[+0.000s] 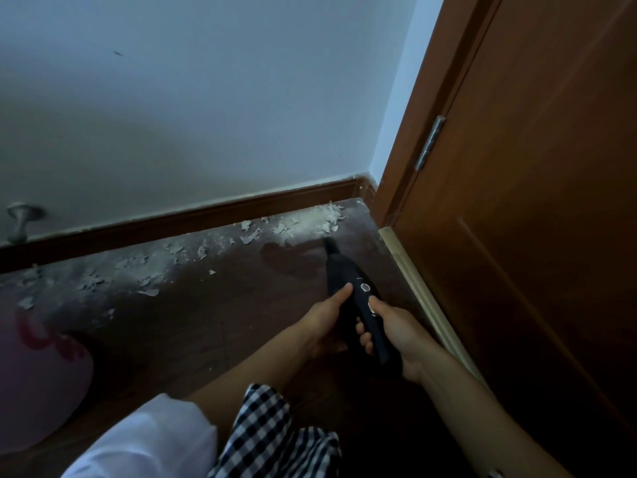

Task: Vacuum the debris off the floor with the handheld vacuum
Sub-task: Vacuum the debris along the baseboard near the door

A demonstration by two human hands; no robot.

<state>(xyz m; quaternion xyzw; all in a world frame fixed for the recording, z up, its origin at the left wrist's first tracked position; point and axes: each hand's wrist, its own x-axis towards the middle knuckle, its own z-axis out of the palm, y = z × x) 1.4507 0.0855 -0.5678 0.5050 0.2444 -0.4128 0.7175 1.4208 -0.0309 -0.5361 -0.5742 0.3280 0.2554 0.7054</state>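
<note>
Black handheld vacuum (pixel 348 281) angled down at the dark wood floor (pixel 213 305), narrow nozzle tip low near the corner, just short of the debris (pixel 310 220), white paint-like flakes and dust lying in a band along the brown baseboard (pixel 213 215). Can't tell if nozzle actually touches floor. Right hand (pixel 396 331) grips the vacuum's handle from the right, fingers curled round under it, thumb on top by the round button. Left hand (pixel 327 315) holds the vacuum body on its left side, thumb stretched forward along the casing, other fingers wrapped under and mostly hidden. More flakes scattered leftward along baseboard. Brown wooden door (pixel 534 201) with metal hinge on right, pale threshold strip (pixel 413 281) at its foot. White wall (pixel 206 115) behind, metal door stopper (pixel 20 220) far left. Pink round object (pixel 38 384) lower left, blurred. White sleeve and black-white checked cloth (pixel 269 432) at bottom edge.
</note>
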